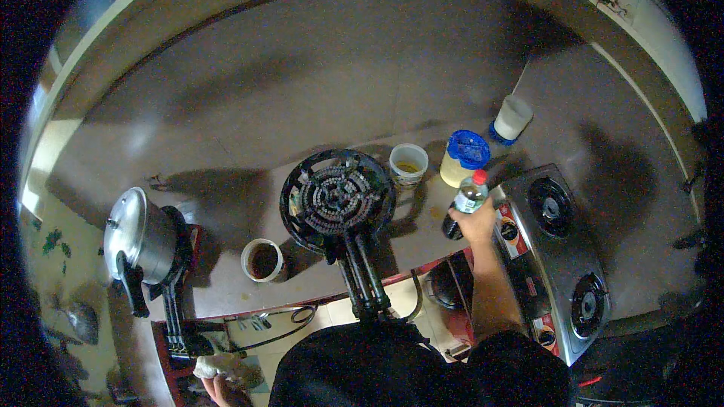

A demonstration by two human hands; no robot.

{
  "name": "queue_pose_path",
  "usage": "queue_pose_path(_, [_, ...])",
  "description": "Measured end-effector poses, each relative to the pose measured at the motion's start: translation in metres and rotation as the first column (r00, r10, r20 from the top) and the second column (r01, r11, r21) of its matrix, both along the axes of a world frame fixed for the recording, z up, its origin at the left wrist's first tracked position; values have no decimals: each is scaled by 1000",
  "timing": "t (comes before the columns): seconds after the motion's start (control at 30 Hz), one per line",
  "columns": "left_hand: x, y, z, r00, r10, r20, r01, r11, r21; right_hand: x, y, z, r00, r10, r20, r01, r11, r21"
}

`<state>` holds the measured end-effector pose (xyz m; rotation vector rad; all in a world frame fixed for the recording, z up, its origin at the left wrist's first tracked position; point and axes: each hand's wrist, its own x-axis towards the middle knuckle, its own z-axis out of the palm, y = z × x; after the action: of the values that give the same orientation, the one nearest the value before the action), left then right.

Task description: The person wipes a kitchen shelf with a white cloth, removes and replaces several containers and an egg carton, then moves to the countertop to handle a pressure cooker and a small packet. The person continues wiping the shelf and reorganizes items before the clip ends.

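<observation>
My right hand [478, 223] is closed around a clear plastic bottle [470, 196] with a red cap and dark liquid in its lower part. Just beyond the bottle stands a tub of pale yellow contents with a blue lid [468, 148]. At the bottom left, my left hand [218, 391] has its fingers on a bunched whitish cloth [218, 366]. An open plastic tub [408, 164] with a little yellowish matter stands right of the round cast-iron gas burner [339, 195]. Left of the burner, another open tub [262, 260] holds dark brown contents.
A pressure cooker [144, 240] sits on a burner at the left. On the right is a two-burner gas stove [560, 254]. A whitish container with a blue base [512, 118] stands farther back. A black hose [277, 339] runs below the counter's red front edge [288, 303].
</observation>
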<state>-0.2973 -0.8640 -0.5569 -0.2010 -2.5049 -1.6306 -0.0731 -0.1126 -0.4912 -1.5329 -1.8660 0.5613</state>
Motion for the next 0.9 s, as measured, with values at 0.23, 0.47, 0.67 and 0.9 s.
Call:
queue_pose_path(0.23, [2, 55, 45, 971, -154, 182, 96, 951, 295, 21, 35, -58, 945, -32, -327, 109, 969, 223])
queue_pose_path(0.47, [21, 157, 139, 986, -51, 161, -13, 927, 375, -50, -70, -23, 832, 248, -496, -130, 957, 260])
queue_pose_path(0.67, [8, 182, 173, 985, -174, 17, 171, 978, 117, -154, -270, 58, -50, 886, -461, -989, 19, 144])
queue_pose_path(0.9, [1, 159, 185, 939, -345, 5, 340, 927, 160, -201, -369, 99, -98, 672, -734, -941, -302, -151])
